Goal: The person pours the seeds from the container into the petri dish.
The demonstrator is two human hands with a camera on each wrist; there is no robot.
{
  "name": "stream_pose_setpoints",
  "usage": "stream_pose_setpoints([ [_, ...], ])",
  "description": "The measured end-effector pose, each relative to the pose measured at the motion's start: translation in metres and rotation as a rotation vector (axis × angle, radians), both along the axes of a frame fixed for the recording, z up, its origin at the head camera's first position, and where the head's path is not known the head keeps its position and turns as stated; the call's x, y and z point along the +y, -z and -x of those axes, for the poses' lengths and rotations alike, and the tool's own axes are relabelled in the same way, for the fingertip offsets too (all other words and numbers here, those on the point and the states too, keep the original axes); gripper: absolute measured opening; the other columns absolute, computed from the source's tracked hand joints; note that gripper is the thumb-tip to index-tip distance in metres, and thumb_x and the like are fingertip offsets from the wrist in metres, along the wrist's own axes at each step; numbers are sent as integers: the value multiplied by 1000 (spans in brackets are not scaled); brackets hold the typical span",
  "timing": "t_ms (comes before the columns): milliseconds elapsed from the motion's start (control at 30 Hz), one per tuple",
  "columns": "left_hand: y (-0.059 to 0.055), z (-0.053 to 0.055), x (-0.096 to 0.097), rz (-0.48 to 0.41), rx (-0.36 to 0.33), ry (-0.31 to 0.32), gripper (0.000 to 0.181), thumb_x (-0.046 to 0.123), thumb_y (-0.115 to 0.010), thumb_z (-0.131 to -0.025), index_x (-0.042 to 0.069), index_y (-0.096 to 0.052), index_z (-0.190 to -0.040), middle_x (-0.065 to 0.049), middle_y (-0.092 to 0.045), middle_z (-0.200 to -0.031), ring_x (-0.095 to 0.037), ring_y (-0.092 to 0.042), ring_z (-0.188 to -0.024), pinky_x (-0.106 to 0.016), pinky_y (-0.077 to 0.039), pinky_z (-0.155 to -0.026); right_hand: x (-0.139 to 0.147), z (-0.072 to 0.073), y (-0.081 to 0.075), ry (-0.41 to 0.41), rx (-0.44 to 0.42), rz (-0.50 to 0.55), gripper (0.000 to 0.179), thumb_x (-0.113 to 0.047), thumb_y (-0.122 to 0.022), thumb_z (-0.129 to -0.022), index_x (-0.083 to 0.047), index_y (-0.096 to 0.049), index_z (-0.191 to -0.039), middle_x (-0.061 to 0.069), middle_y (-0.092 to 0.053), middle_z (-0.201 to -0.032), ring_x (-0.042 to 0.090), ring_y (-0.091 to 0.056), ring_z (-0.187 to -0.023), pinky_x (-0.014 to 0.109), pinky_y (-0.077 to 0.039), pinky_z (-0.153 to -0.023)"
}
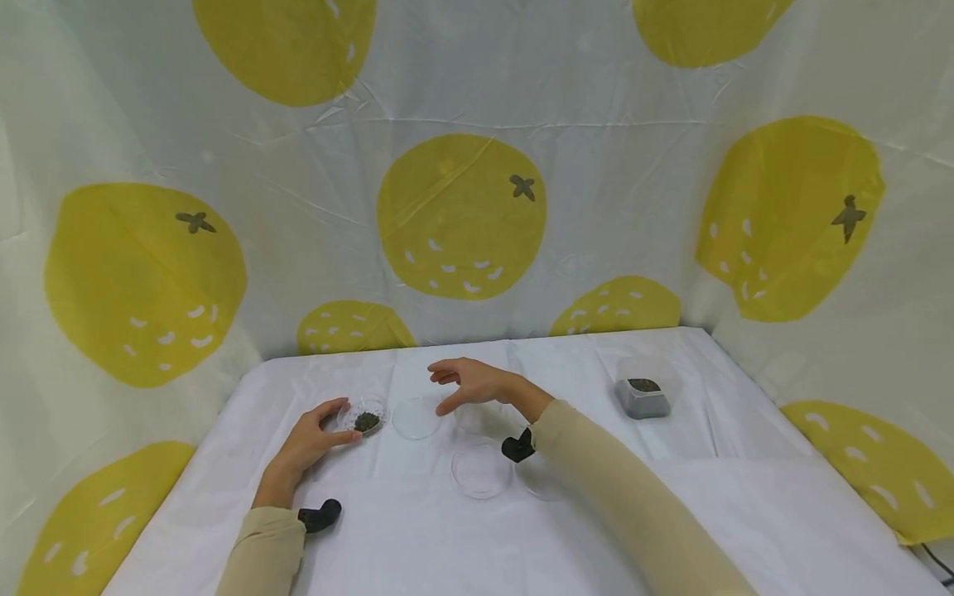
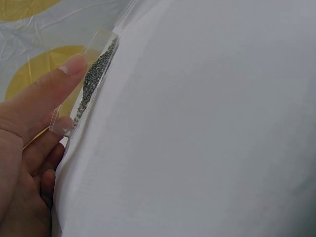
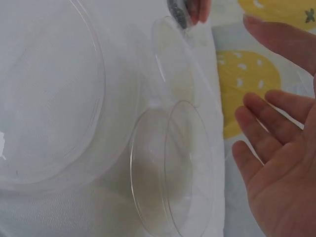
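Observation:
In the head view my left hand [image 1: 307, 445] grips a clear petri dish [image 1: 367, 422] holding dark granules, thumb on the near side and fingers round the far side. The left wrist view shows the granules [image 2: 94, 76] heaped inside the clear wall, close to the thumb. My right hand [image 1: 480, 386] hovers over the table with fingers apart and slightly bent, nothing between them. Just left of it lies a clear round dish part [image 1: 416, 420]. In the right wrist view a dish with a thin rim [image 3: 188, 163] lies below the spread fingers.
Nearer me lies another clear dish [image 1: 482, 470], and one more [image 1: 542, 488] is partly hidden by the right sleeve. A clear-walled tub [image 1: 645, 404] with dark material stands at the right. Lemon-print cloth [image 1: 462, 215] hangs behind the white table [image 1: 402, 530].

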State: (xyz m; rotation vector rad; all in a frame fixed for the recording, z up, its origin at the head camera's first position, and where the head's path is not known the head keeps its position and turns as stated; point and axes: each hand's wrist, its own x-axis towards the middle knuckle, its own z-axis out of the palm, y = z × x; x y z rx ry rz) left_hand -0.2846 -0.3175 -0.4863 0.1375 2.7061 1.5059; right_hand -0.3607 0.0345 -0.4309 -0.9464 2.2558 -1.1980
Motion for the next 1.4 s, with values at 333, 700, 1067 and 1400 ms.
stream_pose_setpoints([
  [333, -3, 5, 1, 17, -9, -13, 90, 25, -92, -80, 1, -46, -153, -22, -41, -158, -41, -21, -152, -58, -14, -121, -24, 5, 9, 50, 114, -183, 90, -31, -90, -82, -4, -45, -156, 7, -58, -147, 20, -52, -136, 34, -39, -113],
  [700, -2, 7, -1, 11, 8, -6, 89, 23, -92, -80, -1, -47, -152, -23, -42, -157, -41, -22, -152, -58, -14, -122, -42, 10, 17, 25, 265, -425, 102, -46, -93, -74, -5, -47, -155, 7, -57, -141, 20, -51, -132, 30, -38, -112],
  [1067, 0, 7, -1, -3, 3, -4, 91, 25, -93, -79, 0, -46, -153, -22, -41, -158, -41, -21, -152, -57, -14, -122, -48, 14, 26, 14, 374, -487, 88, -48, -91, -76, -7, -58, -147, 9, -55, -137, 23, -51, -125, 31, -42, -107],
  [1400, 2, 6, -4, 7, -2, -7, 88, 23, -92, -80, -1, -48, -152, -24, -40, -159, -41, -21, -152, -58, -15, -122, -55, 14, 26, 14, 342, -407, 87, -46, -89, -79, -3, -54, -147, 9, -59, -138, 21, -53, -129, 29, -40, -110],
])
